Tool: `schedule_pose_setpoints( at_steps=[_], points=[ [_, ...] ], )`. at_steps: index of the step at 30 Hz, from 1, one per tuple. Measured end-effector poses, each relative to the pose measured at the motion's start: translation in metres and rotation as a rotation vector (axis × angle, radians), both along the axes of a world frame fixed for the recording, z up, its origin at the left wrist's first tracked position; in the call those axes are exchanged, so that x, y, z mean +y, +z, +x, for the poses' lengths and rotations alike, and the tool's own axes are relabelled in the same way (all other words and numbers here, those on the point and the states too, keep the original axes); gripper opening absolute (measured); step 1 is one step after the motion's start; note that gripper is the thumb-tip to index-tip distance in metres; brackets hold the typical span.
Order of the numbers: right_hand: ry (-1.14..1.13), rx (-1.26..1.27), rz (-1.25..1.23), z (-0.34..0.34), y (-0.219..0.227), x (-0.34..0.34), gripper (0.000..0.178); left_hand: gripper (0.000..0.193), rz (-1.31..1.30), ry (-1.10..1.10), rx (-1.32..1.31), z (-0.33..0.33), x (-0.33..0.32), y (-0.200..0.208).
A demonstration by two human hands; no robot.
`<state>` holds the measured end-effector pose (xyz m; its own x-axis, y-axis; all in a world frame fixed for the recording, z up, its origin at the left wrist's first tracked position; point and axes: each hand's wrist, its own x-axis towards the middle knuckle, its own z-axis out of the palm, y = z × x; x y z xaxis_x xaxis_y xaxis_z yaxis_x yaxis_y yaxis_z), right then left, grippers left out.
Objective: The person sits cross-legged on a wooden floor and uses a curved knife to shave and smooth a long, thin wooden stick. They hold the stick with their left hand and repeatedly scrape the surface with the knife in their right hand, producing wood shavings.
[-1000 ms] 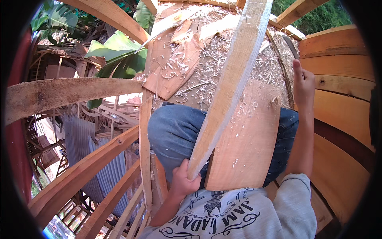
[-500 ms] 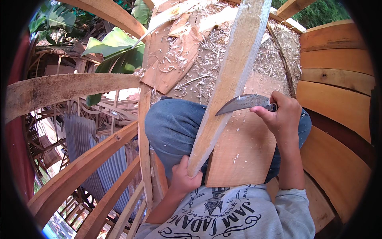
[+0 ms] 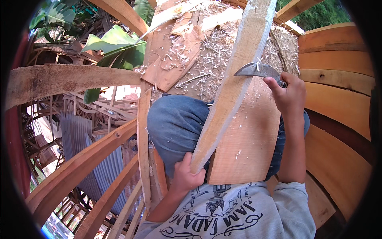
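A long pale wooden plank (image 3: 234, 93) runs from near my belly up to the far edge of the view, slanting to the right. My left hand (image 3: 188, 174) is closed around its near end, beside my left knee. In my right hand (image 3: 289, 92) is a curved machete (image 3: 258, 71) with a dull, stained blade, its handle mostly hidden by my fingers. The blade lies across the plank's right edge, its tip over the plank's face. A small curl of wood clings to the blade. Under the plank, a wide board (image 3: 246, 151) rests across my lap.
Wood shavings (image 3: 223, 44) cover the floor ahead, around a flat offcut board (image 3: 175, 59). Curved planks (image 3: 334, 89) wall the right side. Open wooden ribs (image 3: 75, 81) stand on the left, with a banana leaf (image 3: 119, 47) and corrugated sheets (image 3: 105, 167) beyond.
My right hand has moved the machete farther up along the plank, away from me. A shaving now shows on the blade. My left hand keeps its hold, and the plank has shifted slightly right.
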<state>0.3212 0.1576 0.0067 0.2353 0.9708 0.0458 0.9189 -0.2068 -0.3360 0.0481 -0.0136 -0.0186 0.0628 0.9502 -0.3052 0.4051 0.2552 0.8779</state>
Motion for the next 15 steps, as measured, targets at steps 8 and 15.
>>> schedule_pose_setpoints(
  at_steps=[8,15],
  points=[
    [-0.067,0.037,0.104,0.009,0.001,0.042,0.080,0.017,0.005,-0.004,0.004,-0.002,0.000,0.000],
    [-0.169,0.077,-0.063,0.028,-0.001,0.065,0.084,0.018,0.017,0.003,-0.013,-0.002,-0.001,-0.003]
  ],
)
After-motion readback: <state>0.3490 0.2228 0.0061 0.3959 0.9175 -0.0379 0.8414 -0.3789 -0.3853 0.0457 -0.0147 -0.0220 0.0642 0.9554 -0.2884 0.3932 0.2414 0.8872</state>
